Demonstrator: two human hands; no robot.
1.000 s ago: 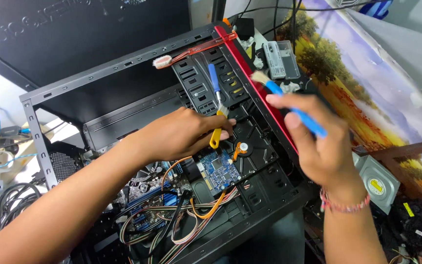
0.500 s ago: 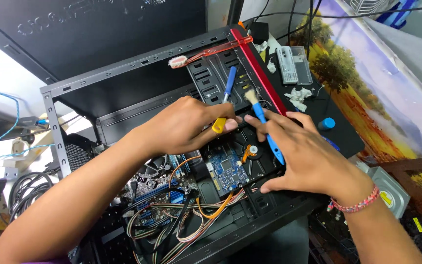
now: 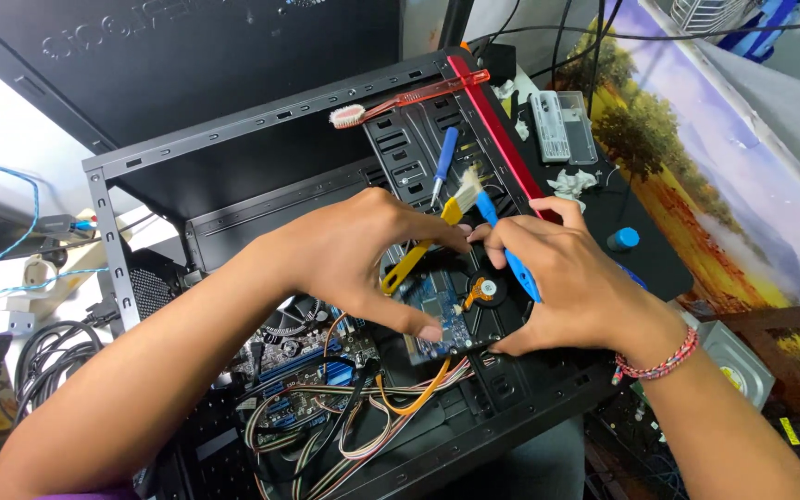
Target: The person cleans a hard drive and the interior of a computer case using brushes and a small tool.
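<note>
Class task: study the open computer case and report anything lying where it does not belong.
A red toothbrush lies across the case frame, and crumpled white wipes sit on the black mat: odd items beside electronics.

A: Hidden items?
B: Black hard drive with blue circuit board (image 3: 446, 310), centre frame: edges covered by left hand (image 3: 354, 255) and right hand (image 3: 571, 287).
A: Cut off?
B: Grey optical drive (image 3: 738, 361), right: partly behind the right forearm.
</note>
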